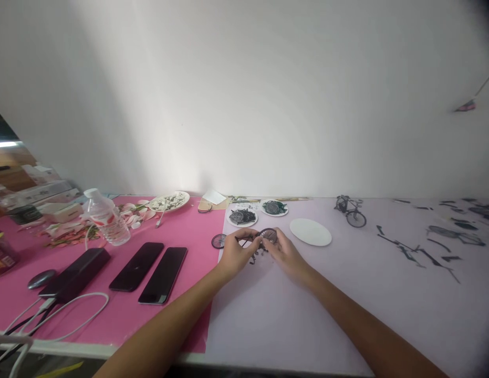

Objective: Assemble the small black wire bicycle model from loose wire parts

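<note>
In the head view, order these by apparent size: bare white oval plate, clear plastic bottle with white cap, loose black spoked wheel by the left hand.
1. Clear plastic bottle
2. White oval plate
3. Black spoked wheel

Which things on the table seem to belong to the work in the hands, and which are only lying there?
Probably belong:
dark wheel held in both hands
loose wheel near the left hand
dark parts on two plates
model bicycle
flat dark pieces at right

Probably just lying about:
two phones
plastic bottle
mouse
petals
</note>
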Demonstrator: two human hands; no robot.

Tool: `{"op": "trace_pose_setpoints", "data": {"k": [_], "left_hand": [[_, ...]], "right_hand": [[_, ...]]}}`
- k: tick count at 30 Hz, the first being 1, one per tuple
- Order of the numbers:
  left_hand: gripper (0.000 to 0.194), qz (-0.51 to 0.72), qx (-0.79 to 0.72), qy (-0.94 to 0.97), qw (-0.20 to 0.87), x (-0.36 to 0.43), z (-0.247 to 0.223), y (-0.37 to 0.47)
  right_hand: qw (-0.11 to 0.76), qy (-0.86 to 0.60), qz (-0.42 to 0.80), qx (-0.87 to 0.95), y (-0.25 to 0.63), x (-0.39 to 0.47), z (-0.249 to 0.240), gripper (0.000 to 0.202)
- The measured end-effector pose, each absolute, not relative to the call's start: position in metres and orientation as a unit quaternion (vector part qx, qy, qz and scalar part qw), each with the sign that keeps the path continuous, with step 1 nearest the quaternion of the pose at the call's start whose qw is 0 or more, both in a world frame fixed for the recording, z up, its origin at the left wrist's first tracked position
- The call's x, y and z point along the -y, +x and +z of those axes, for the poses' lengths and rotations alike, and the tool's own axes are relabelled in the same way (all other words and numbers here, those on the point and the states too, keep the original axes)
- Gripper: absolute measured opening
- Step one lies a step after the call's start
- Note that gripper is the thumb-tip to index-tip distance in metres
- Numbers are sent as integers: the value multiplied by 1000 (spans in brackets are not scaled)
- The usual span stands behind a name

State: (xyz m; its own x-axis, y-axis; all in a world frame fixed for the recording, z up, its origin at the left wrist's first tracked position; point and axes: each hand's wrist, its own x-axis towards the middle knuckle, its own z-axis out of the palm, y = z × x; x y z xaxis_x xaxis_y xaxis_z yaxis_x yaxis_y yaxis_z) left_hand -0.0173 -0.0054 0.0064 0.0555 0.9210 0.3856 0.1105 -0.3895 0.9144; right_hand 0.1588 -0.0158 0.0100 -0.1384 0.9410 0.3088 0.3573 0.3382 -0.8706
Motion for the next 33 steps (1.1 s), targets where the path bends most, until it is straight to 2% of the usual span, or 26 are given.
{"op": "trace_pose_setpoints", "data": {"k": [7, 16, 33], "left_hand": [[26, 551, -407, 644, 341, 6, 6, -18], [20, 541, -402, 703, 227, 7, 7, -21], [20, 524, -407, 735, 139, 7, 3, -20]], "right_hand": [[426, -448, 433, 657, 163, 10, 2, 31], [459, -429, 443, 640, 156, 10, -1, 34], [497, -435, 466, 588, 152, 5, -10, 40]]}}
